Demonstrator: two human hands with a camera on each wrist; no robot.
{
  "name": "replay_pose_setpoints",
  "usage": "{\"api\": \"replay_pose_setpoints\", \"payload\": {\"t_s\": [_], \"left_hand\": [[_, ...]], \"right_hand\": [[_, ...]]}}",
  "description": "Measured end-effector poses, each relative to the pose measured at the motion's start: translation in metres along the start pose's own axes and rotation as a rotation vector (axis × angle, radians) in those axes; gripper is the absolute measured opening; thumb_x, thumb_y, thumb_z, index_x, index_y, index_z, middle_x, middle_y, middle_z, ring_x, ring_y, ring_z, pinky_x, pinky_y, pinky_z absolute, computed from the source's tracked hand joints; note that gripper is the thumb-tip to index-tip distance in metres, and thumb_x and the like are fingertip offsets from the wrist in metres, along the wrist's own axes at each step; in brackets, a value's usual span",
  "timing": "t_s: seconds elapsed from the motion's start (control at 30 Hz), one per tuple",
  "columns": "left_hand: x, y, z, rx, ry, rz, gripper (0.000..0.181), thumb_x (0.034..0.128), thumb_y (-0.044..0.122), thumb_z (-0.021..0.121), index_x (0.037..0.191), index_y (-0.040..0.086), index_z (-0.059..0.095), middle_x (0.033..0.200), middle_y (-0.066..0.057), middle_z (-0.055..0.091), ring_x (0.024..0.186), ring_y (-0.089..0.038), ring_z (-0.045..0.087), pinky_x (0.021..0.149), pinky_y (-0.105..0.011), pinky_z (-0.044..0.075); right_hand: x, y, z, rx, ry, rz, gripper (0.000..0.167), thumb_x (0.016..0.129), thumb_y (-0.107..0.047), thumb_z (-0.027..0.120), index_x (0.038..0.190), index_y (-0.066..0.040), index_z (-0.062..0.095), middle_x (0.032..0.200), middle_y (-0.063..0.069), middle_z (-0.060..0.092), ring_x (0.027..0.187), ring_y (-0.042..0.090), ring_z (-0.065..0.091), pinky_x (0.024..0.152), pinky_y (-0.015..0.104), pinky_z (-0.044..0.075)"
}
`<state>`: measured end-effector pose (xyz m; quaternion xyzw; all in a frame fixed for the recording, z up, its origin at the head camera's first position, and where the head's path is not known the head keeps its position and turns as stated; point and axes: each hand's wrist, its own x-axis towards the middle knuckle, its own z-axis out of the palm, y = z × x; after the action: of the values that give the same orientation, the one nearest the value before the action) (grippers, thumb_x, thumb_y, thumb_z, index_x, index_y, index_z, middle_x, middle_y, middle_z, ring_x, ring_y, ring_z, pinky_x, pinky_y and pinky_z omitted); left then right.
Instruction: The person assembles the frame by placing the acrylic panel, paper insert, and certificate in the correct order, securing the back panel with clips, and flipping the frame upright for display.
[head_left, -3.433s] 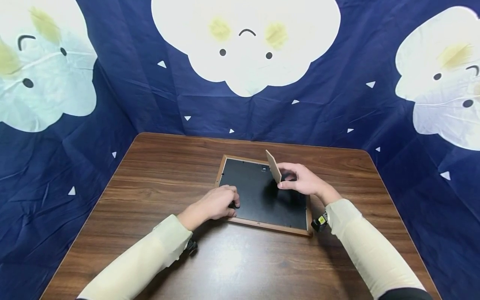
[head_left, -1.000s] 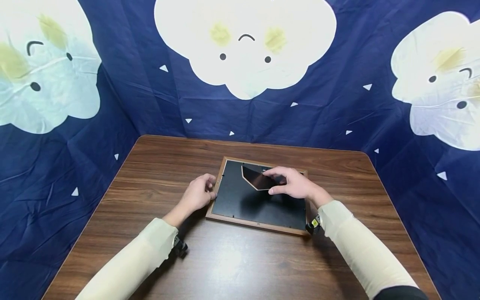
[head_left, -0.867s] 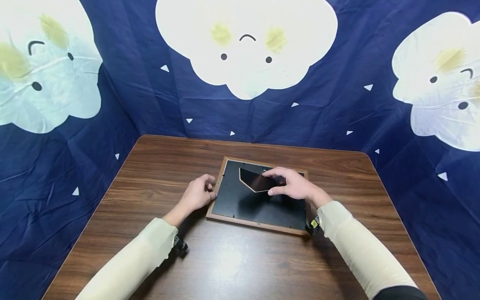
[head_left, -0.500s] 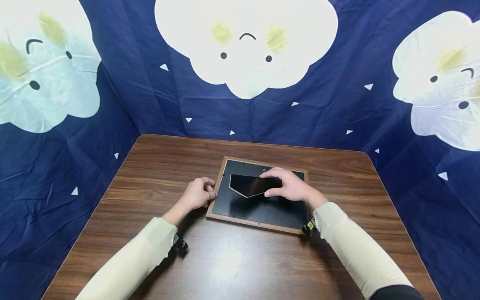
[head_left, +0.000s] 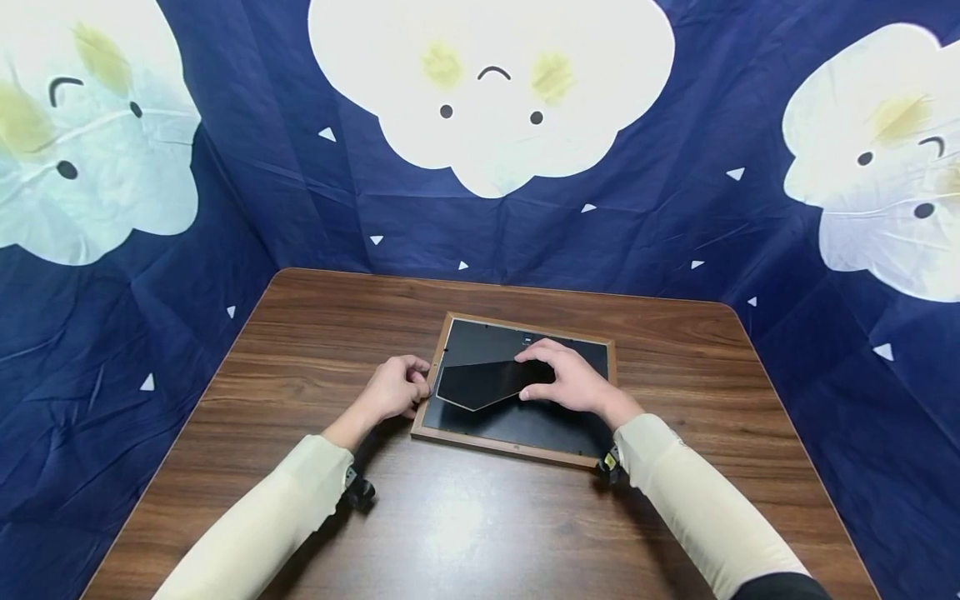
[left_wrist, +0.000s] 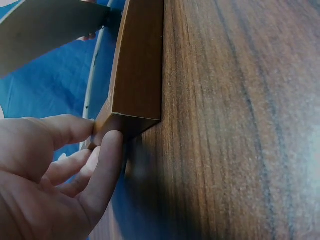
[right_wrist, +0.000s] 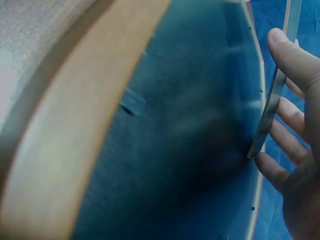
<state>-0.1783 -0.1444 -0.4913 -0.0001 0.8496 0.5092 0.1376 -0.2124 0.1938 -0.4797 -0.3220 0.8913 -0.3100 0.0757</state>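
Note:
A wooden picture frame (head_left: 517, 451) lies on the table with its black backing board (head_left: 573, 429) facing up. From the backing rises a black easel stand (head_left: 480, 385) with a pale edge, tilted low toward the frame's left side. My right hand (head_left: 573, 382) holds the stand across its width, thumb on the near edge and fingers on the far edge. In the right wrist view the stand (right_wrist: 271, 97) appears edge-on between thumb and fingers. My left hand (head_left: 392, 388) pinches the frame's left side; the left wrist view shows thumb and fingers on the wooden side (left_wrist: 137, 65).
The brown wood-grain table (head_left: 337, 333) extends around the frame on all sides. Dark blue fabric (head_left: 420, 217) with white clouds hangs behind it and at both sides. Small black devices (head_left: 358, 490) sit at the wrists.
The stand has swung from nearly upright down to the left, with my right hand following left and toward me. My left hand has shifted from the near-left corner to the frame's left side.

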Motion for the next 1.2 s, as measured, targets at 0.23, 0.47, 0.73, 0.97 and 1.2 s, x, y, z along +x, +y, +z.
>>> {"api": "replay_pose_setpoints", "payload": {"t_s": [0.23, 0.47, 0.73, 0.97, 1.2], "left_hand": [[0.003, -0.004, -0.002, -0.037, -0.038, -0.008, 0.042, 0.0873, -0.009, 0.062, 0.129, -0.007, 0.059, 0.089, -0.011, 0.061, 0.068, -0.018, 0.062, 0.055, -0.037, 0.061], [0.006, -0.009, -0.003, -0.068, -0.074, -0.015, 0.044, 0.0877, -0.012, 0.058, 0.132, -0.008, 0.057, 0.092, -0.014, 0.062, 0.075, -0.017, 0.063, 0.056, -0.036, 0.061], [0.003, -0.006, -0.005, -0.079, -0.087, -0.012, 0.034, 0.0909, -0.01, 0.061, 0.125, -0.01, 0.061, 0.089, -0.012, 0.063, 0.073, -0.016, 0.064, 0.056, -0.036, 0.061], [0.001, -0.003, -0.004, -0.084, -0.076, -0.032, 0.035, 0.0895, -0.012, 0.059, 0.124, -0.009, 0.062, 0.089, -0.012, 0.066, 0.072, -0.017, 0.064, 0.055, -0.036, 0.061], [0.001, -0.002, -0.004, -0.081, -0.065, -0.044, 0.037, 0.0884, -0.012, 0.06, 0.125, -0.008, 0.063, 0.09, -0.012, 0.067, 0.072, -0.018, 0.064, 0.056, -0.036, 0.061]], "right_hand": [[0.002, 0.0, 0.006, -0.041, -0.005, 0.04, 0.059, 0.086, -0.047, 0.081, 0.137, -0.023, 0.064, 0.138, -0.004, 0.057, 0.133, 0.023, 0.053, 0.11, 0.049, 0.045], [0.003, 0.0, 0.012, -0.096, -0.01, 0.057, 0.059, 0.084, -0.051, 0.081, 0.136, -0.025, 0.065, 0.138, -0.005, 0.057, 0.133, 0.024, 0.051, 0.11, 0.049, 0.044], [0.005, -0.002, 0.015, -0.136, -0.02, 0.061, 0.059, 0.084, -0.05, 0.081, 0.135, -0.026, 0.066, 0.137, -0.003, 0.057, 0.133, 0.025, 0.051, 0.112, 0.054, 0.039], [0.006, -0.001, 0.017, -0.173, -0.009, 0.035, 0.058, 0.084, -0.049, 0.082, 0.135, -0.025, 0.067, 0.135, -0.003, 0.058, 0.13, 0.024, 0.054, 0.107, 0.053, 0.04], [0.006, -0.001, 0.019, -0.188, -0.022, 0.037, 0.057, 0.085, -0.048, 0.081, 0.136, -0.024, 0.067, 0.136, -0.002, 0.058, 0.13, 0.024, 0.053, 0.107, 0.052, 0.04]]}}
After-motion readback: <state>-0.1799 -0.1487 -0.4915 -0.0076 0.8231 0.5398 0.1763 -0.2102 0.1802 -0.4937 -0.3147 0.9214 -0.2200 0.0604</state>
